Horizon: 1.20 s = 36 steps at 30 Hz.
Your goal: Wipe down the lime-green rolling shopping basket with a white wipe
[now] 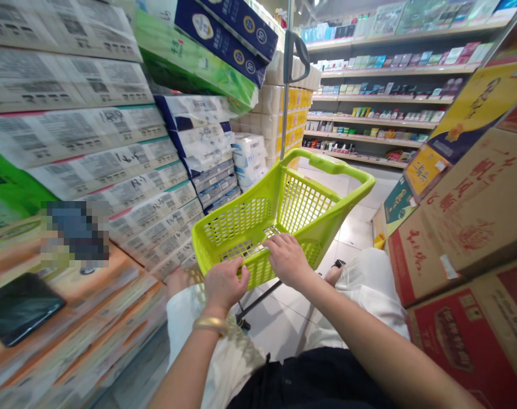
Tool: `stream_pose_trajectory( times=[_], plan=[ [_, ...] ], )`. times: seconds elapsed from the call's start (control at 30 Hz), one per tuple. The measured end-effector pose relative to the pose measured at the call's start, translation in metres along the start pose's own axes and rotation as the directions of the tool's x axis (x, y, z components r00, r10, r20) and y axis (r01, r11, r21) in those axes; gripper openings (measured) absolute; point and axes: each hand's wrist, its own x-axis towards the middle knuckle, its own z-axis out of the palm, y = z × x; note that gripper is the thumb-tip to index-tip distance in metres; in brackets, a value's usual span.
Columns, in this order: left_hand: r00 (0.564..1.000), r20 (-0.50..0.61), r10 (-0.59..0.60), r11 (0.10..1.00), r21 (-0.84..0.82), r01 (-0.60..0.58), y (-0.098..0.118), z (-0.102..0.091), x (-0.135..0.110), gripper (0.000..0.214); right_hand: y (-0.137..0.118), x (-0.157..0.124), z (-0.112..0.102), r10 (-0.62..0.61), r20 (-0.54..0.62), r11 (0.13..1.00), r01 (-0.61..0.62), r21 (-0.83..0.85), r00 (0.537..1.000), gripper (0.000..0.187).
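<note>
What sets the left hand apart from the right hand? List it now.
The left hand wears a gold bangle at its wrist; the right hand shows none. The left hand sits nearer the camera, the right hand further along the rim. Both hands are bare and curl over the near rim of the lime-green shopping basket.

Toilet-paper packs [100, 136] stacked left, cardboard cartons [458, 227] right, stocked shelves [369, 96] beyond, tiled floor [352, 227] below.

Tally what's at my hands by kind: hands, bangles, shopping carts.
Hands: 2, left hand and right hand
Bangles: 1, gold bangle
Shopping carts: 1, lime-green shopping cart
Total: 4
</note>
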Motion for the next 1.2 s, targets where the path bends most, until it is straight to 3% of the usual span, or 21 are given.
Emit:
stream_pose_trajectory(
  times=[0.13, 0.2, 0.3, 0.4, 0.5, 0.77, 0.9, 1.03, 1.2],
  plan=[
    [1.000, -0.007, -0.027, 1.000, 0.017, 0.027, -0.006, 0.000, 0.003, 0.031, 0.035, 0.000, -0.017, 0.088, -0.050, 0.994, -0.091, -0.060, 0.995, 0.029],
    [1.000, -0.008, -0.030, 0.999, 0.021, 0.030, -0.007, 0.000, 0.004, 0.032, 0.041, 0.000, -0.020, 0.124, -0.067, 0.988, -0.129, -0.082, 0.990, 0.028],
    [0.999, -0.018, -0.031, 0.999, 0.014, 0.031, -0.008, 0.000, 0.005, 0.033, 0.029, 0.002, -0.013, 0.136, -0.069, 0.987, -0.141, -0.081, 0.988, 0.025],
    [0.999, -0.025, -0.028, 0.999, -0.019, 0.027, -0.011, -0.002, 0.005, 0.032, 0.011, 0.004, -0.003, 0.062, -0.040, 0.996, -0.064, -0.056, 0.997, 0.025],
    [1.000, -0.007, -0.017, 0.998, -0.058, 0.017, -0.017, -0.003, 0.006, 0.033, 0.009, 0.004, -0.004, 0.017, -0.022, 0.999, -0.019, -0.051, 1.000, 0.025],
    [0.999, -0.027, -0.046, 0.997, -0.060, 0.044, -0.027, -0.001, 0.009, 0.035, 0.062, -0.001, -0.037, 0.155, -0.104, 0.974, -0.170, -0.150, 0.982, 0.023],
    [0.999, -0.014, -0.043, 0.998, -0.036, 0.042, -0.023, 0.000, 0.009, 0.037, 0.043, 0.002, -0.028, 0.191, -0.085, 0.967, -0.203, -0.156, 0.978, 0.022],
    [1.000, -0.010, -0.028, 0.999, -0.030, 0.027, -0.022, -0.001, 0.009, 0.038, 0.019, 0.003, -0.012, 0.085, -0.036, 0.990, -0.089, -0.109, 0.996, 0.023],
    [1.000, 0.023, -0.016, 0.998, -0.060, 0.017, -0.031, -0.003, 0.012, 0.038, 0.034, -0.001, -0.020, 0.074, -0.066, 0.990, -0.081, -0.114, 0.995, 0.025]
  ],
)
